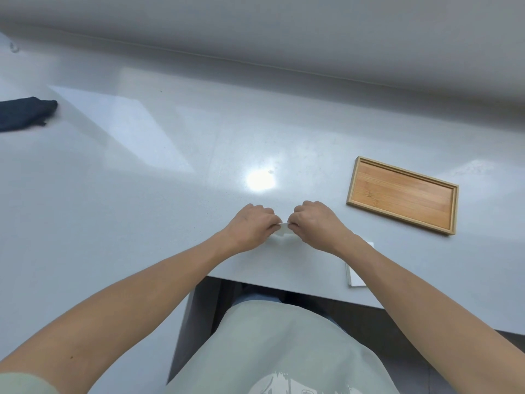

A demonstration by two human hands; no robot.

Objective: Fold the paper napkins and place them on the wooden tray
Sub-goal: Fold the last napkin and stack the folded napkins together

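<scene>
- The left hand (251, 224) and right hand (314, 223) meet knuckle to knuckle just above the table edge, each curled with thumb and fingertips pinching the same small white paper napkin (284, 233).
- Only a sliver of the napkin shows between the hands, its top edge lifted off the surface. Gripping it from both ends likely keeps the thin paper taut, so edges can be matched before creasing.
- How many folds it already carries cannot be told; most of it is hidden under the fingers.
- Beneath the right forearm lies a stack of napkins (355, 277), near the table's front edge, within easy reach for the next pick.
- The wooden tray (397, 170) sits farther right and beyond, well apart from the hands, with nothing in it, so no napkin has been delivered yet.
- A dark cloth (25, 112) rests at the far left of the grey table (142, 180), out of the way.
</scene>
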